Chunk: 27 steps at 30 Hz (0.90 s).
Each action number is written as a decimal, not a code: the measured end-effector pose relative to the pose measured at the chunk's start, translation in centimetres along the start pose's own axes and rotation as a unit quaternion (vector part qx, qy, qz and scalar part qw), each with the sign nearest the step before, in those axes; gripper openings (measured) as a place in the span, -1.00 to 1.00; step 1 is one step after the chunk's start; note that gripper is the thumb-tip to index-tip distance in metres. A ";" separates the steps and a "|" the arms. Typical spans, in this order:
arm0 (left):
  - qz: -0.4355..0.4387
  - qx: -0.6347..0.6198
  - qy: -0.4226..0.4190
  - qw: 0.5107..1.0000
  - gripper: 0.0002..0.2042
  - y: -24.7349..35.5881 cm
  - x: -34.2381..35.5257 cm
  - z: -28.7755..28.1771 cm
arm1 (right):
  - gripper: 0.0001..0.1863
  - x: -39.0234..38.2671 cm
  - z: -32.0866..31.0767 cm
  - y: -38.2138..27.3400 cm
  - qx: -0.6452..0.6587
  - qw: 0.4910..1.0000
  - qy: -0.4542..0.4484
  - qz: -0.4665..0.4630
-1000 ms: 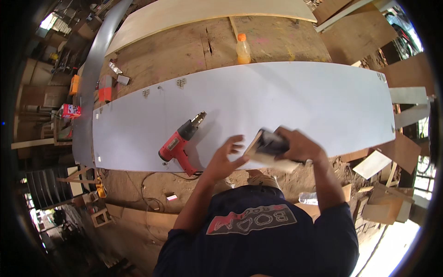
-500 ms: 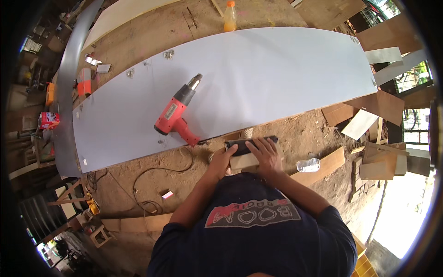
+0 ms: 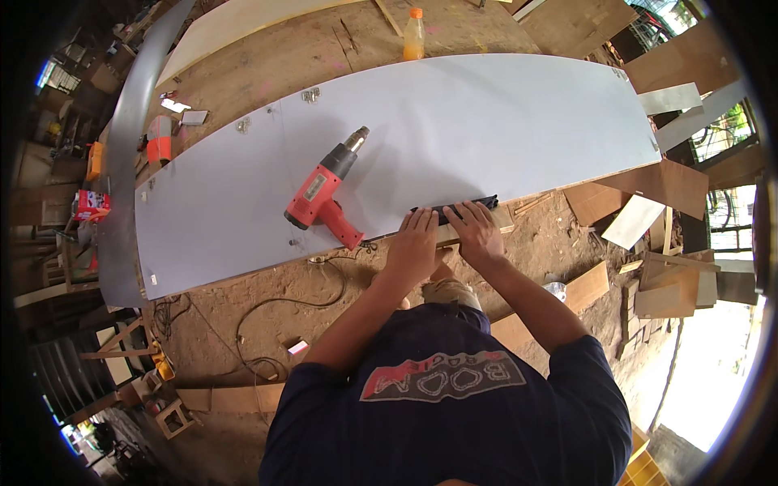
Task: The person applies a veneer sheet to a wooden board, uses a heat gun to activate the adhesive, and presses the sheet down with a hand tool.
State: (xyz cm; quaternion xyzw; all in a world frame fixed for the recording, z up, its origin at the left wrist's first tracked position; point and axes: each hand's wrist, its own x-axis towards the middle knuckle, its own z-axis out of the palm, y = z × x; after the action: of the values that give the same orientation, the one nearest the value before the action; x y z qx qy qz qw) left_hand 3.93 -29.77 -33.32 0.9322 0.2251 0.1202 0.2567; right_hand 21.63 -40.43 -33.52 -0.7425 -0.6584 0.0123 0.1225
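A long pale grey board [image 3: 486,121] lies flat in front of me. Both hands press a dark block [image 3: 478,202] against the board's near edge. My left hand [image 3: 413,247] lies flat on the block's left end, and my right hand [image 3: 476,232] covers its middle with fingers spread over it. A red and black heat gun [image 3: 324,190] lies on the board just left of my left hand, nozzle pointing away from me. Its black cable [image 3: 324,279] trails off the edge to the dirt floor.
An orange bottle [image 3: 413,36] stands beyond the board's far edge. Small metal hinges [image 3: 309,95] lie on the board's far left part. Wooden offcuts [image 3: 640,219] litter the floor on the right. A curved grey panel [image 3: 130,138] and red containers [image 3: 160,146] are on the left.
A second ago my right hand held the block up while my left hand reached toward it. Both hands have since lowered it onto the board's near edge and now press it there.
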 end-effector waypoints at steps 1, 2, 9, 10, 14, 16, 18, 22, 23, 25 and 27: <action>0.000 0.000 -0.001 1.000 -0.28 -0.5 0.5 0.8 | -0.34 0.2 0.1 0.1 0.007 1.000 -0.001 0.000; 0.007 0.040 -0.009 0.999 -0.36 -0.9 0.9 1.5 | -0.34 0.2 0.3 0.3 0.008 1.000 -0.004 0.004; -0.002 0.105 -0.056 0.993 -0.46 -3.5 2.6 3.8 | -0.35 1.9 3.7 2.3 -0.005 0.998 -0.056 -0.007; -0.005 0.103 -0.056 0.993 -0.46 -3.9 2.4 3.9 | -0.35 2.2 4.3 2.7 0.010 0.997 -0.076 -0.007; 0.059 -0.035 0.043 0.997 -0.18 -5.9 5.0 -4.9 | -0.38 3.8 4.8 5.0 -0.013 0.998 -0.054 0.042; 0.023 0.094 0.136 0.986 -0.14 -11.3 7.5 -8.5 | -0.37 6.1 4.0 5.4 -0.011 0.999 -0.024 0.025; -0.072 0.162 0.105 0.979 -0.20 -14.5 11.4 -10.3 | -0.34 7.0 4.4 5.1 -0.037 0.999 0.030 0.007; -0.232 0.070 -0.010 0.970 -0.19 -21.2 12.0 -7.4 | -0.36 12.6 4.1 4.9 -0.043 0.997 0.057 -0.004; -0.243 0.055 0.006 0.968 -0.19 -21.6 11.6 -7.5 | -0.35 13.3 4.9 5.4 -0.034 0.998 0.044 0.009; -0.278 -0.088 0.090 0.952 -0.18 -21.9 9.7 -9.3 | -0.36 14.2 3.7 5.7 -0.023 0.999 0.028 0.020; -0.274 -0.100 0.117 0.949 -0.09 -16.6 7.0 -13.4 | -0.37 13.7 4.2 7.1 -0.042 0.998 0.025 0.042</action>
State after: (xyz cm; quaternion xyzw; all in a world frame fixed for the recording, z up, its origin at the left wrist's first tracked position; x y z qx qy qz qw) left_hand -0.49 -8.01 -30.12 0.7832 0.4873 0.1756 0.3439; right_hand 29.65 -27.04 -37.07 -0.7738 -0.6236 -0.0288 0.1073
